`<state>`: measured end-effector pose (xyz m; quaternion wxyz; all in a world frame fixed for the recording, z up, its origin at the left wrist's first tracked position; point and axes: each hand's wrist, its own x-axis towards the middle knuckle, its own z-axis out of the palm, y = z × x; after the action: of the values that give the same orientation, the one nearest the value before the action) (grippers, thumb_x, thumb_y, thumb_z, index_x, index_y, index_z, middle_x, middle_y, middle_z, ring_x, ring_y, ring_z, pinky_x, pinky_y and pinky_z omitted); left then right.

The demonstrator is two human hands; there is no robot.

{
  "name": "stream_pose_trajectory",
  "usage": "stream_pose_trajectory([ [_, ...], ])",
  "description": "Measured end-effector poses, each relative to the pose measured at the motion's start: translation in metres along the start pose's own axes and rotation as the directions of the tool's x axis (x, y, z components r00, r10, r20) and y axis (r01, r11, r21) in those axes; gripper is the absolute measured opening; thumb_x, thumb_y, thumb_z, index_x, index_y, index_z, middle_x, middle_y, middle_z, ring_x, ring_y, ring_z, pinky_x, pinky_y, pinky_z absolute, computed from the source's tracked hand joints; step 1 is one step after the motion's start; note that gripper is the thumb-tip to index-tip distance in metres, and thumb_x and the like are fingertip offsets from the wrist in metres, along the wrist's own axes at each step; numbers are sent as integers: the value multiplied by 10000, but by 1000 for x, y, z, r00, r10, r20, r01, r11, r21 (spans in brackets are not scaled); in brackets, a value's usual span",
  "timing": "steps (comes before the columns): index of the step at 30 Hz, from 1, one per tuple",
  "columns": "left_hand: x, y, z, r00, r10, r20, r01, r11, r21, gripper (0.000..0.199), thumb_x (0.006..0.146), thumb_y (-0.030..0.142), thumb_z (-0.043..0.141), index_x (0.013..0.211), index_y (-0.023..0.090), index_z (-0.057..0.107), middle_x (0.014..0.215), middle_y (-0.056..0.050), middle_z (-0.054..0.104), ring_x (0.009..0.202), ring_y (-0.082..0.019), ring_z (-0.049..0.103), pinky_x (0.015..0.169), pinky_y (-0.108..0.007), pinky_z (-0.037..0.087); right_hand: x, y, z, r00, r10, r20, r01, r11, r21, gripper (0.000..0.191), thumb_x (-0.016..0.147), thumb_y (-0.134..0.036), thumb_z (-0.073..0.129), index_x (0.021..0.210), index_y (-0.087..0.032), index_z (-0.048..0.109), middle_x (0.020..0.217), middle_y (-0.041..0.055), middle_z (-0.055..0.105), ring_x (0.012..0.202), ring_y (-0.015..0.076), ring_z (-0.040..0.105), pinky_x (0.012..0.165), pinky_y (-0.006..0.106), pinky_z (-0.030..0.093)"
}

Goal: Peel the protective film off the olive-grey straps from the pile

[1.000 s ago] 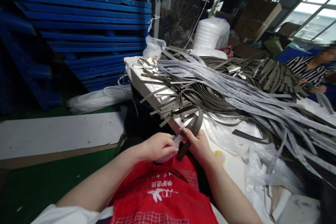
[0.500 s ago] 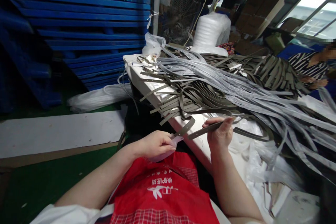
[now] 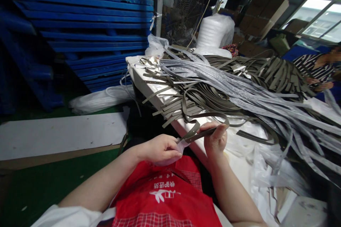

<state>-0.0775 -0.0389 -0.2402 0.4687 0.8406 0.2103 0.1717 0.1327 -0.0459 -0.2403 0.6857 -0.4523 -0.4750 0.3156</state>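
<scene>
My left hand is closed on a thin clear plastic sleeve and the end of an olive strap at the table's near edge. To its right, my right hand pinches a strap between thumb and fingers; the strap's free end reaches to the plastic at my left hand. Loops of strap run from my hands back to a pile of olive straps on the white table. Long straps in clear plastic sleeves lie across the pile.
Blue pallets are stacked at the left. A wrapped white roll stands at the table's back. At the far right sits a person in a striped top. Crumpled plastic and papers lie at the right of the table.
My right hand has moved left and slightly down with its strap, whose end now meets the plastic sleeve at my left hand. My left hand has shifted slightly right.
</scene>
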Motion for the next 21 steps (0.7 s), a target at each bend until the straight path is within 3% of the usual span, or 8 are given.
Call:
stream_pose_trajectory([
  [3, 1, 0, 0, 1000, 23, -6, -23, 1000, 6, 288, 937, 288, 537, 744, 139, 689, 781, -26, 620, 736, -132, 575, 709, -204, 431, -2, -1, 0, 999, 12, 49, -10, 999, -34, 718, 895, -748, 336, 566, -191, 649, 485, 42, 604, 426, 162, 576, 407, 269, 422],
  [8, 8, -2, -1, 999, 27, -17, -26, 998, 52, 359, 936, 325, 526, 649, 135, 629, 705, -11, 565, 645, -119, 518, 616, -204, 388, -9, 2, 2, 981, -29, 193, 58, 988, -146, 733, 909, -740, 298, 594, -183, 655, 458, 26, 558, 364, 128, 486, 351, 244, 316],
  [10, 13, -4, -1, 999, 22, -24, -20, 996, 82, 381, 951, 336, 496, 649, 137, 618, 697, -10, 559, 641, -120, 510, 615, -210, 382, -12, 6, 3, 954, -61, 293, 121, 974, -191, 722, 951, -685, 251, 656, -183, 677, 513, 37, 592, 419, 135, 517, 400, 251, 357],
  [13, 21, -6, -4, 998, 10, -58, -4, 995, 100, 372, 971, 332, 447, 709, 143, 631, 741, -22, 594, 696, -136, 541, 669, -216, 413, -12, 9, 3, 866, -114, 487, 294, 903, -312, 631, 968, -625, 299, 825, -184, 727, 707, 74, 700, 615, 174, 629, 578, 287, 458],
  [15, 25, -7, -9, 998, 8, -67, -2, 996, 92, 364, 983, 331, 418, 765, 147, 644, 783, -32, 623, 739, -147, 562, 709, -221, 434, -7, 8, 2, 877, -84, 473, 316, 842, -437, 521, 939, -593, 424, 851, -182, 731, 764, 76, 718, 678, 187, 637, 633, 295, 458],
  [18, 27, -5, -17, 998, 18, -54, -13, 994, 106, 350, 995, 315, 397, 833, 154, 662, 801, -35, 646, 768, -156, 577, 752, -230, 445, 2, 2, -1, 959, 111, 261, 40, 858, -513, 447, 852, -559, 595, 639, -170, 653, 536, 19, 590, 501, 138, 503, 502, 264, 372],
  [19, 27, -4, -18, 999, 23, -49, -17, 993, 118, 334, 991, 304, 403, 844, 156, 665, 805, -35, 650, 772, -156, 580, 758, -231, 446, 5, 0, -1, 947, 210, 242, -75, 879, -472, 435, 820, -553, 638, 616, -168, 637, 491, -1, 543, 464, 123, 456, 473, 257, 348],
  [21, 28, -3, -18, 999, 33, -34, -28, 989, 142, 301, 971, 278, 436, 807, 158, 657, 789, -27, 644, 755, -150, 578, 744, -226, 442, 7, -4, -1, 869, 380, 317, -276, 903, -328, 370, 756, -522, 715, 720, -155, 689, 540, -3, 577, 485, 123, 475, 482, 249, 373],
])
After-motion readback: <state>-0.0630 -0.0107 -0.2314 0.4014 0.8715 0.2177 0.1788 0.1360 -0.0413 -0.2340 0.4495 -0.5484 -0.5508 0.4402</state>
